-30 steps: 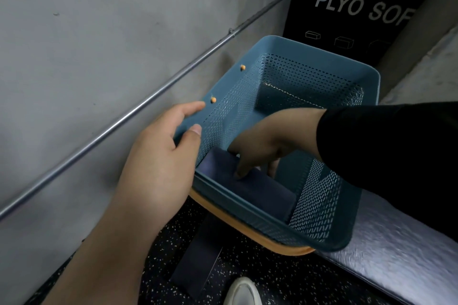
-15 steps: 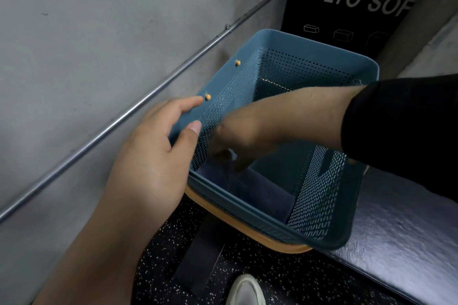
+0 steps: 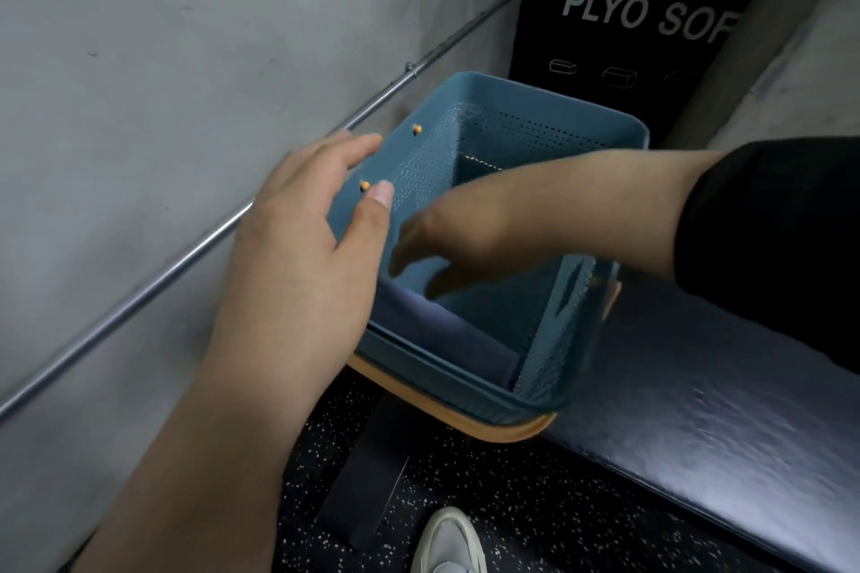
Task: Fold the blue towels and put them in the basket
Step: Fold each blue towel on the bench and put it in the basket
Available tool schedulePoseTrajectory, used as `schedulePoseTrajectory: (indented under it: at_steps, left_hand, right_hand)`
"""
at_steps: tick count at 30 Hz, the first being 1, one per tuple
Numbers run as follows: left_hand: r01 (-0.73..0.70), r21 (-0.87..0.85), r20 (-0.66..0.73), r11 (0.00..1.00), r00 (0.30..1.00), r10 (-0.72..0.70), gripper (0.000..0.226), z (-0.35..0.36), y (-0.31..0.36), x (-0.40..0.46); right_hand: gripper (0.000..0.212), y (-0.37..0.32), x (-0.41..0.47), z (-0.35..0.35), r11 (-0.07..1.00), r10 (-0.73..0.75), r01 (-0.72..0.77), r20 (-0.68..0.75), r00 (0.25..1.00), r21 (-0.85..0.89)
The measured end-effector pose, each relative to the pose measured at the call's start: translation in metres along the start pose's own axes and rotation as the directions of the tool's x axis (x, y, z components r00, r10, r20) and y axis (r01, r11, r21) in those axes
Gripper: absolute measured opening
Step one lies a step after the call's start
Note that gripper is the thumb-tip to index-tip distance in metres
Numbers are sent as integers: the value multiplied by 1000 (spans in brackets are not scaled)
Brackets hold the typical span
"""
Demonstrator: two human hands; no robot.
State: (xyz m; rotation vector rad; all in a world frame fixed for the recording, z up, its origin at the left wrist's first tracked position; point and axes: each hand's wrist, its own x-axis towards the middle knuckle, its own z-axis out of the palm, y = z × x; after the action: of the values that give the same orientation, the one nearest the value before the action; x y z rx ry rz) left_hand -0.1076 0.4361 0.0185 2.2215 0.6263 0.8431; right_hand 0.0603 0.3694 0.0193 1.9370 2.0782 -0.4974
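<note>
A blue perforated basket (image 3: 549,107) stands at the left end of a dark padded bench (image 3: 698,423), its near-left corner overhanging the bench's orange-trimmed edge. One folded blue towel (image 3: 446,335) lies flat on the basket floor, along the near wall and reaching toward the near-right corner. The left hand (image 3: 298,256) is against the outside of the basket's left wall near the near-left corner: the fingers are straight and laid along the outer face, the thumb rests over the rim on the inner side, beside one of two small orange studs (image 3: 365,185) set in that wall. The fingers are not curled round anything. The right hand (image 3: 465,237) reaches across the basket from the right, with a black sleeve (image 3: 768,237) at the forearm; it is above the towel and within the basket's opening, fingers pointing left and down, loosely extended and apart. It is blurred, and contact with the towel cannot be confirmed; nothing is seen held in it. A metal pipe (image 3: 186,256) runs diagonally along the grey wall to the left of the bench. Behind the basket stands a black box (image 3: 628,37) with white lettering. Below the bench edge, on speckled dark flooring, the toe of a pale shoe (image 3: 446,544) is visible.
</note>
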Motion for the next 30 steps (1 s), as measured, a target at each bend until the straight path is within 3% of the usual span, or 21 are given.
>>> schedulePoseTrajectory:
  at_steps: [2,4,7,9,12,15,18,21,23,25,30]
  left_hand:
    - [-83,-17,-53,996,995,82,31,6,19,-2]
    - [-157,-42,-120,987,981,151,30,13,42,-6]
    - [-278,-104,-210,955,945,252,29,29,87,-19]
    - [-388,-147,-235,910,907,349,27,46,125,-35]
    - [-452,-259,-156,853,891,425,26,89,178,-67]
    - [-363,-353,93,862,903,419,29,145,217,-107]
    - [-313,-294,388,903,825,412,31,202,238,-150]
    - [-329,-187,598,926,710,373,33,248,245,-189]
    - [-363,-143,676,921,644,358,35,272,246,-208]
    - [-380,-126,720,917,600,348,36,289,248,-220]
    - [-366,-113,736,923,594,326,35,320,256,-226]
  right_hand:
    - [33,-1,-38,-20,998,64,-61,-201,977,24]
    - [29,1,-85,-40,984,177,-153,-395,901,92]
    - [28,2,-173,-47,947,320,-244,-647,692,208]
    - [27,-1,-234,-29,898,438,-311,-708,554,312]
    - [24,-17,-314,31,794,598,-409,-697,395,449]
    - [20,-39,-380,122,654,740,-523,-605,294,547]
    - [17,-71,-427,219,469,869,-633,-449,208,615]
    - [26,-95,-458,284,315,948,-694,-247,200,648]
    - [32,-94,-469,300,255,967,-690,-181,179,677]
    - [34,-85,-478,307,221,973,-689,-203,109,690]
    - [28,-68,-513,331,216,942,-797,-335,18,564]
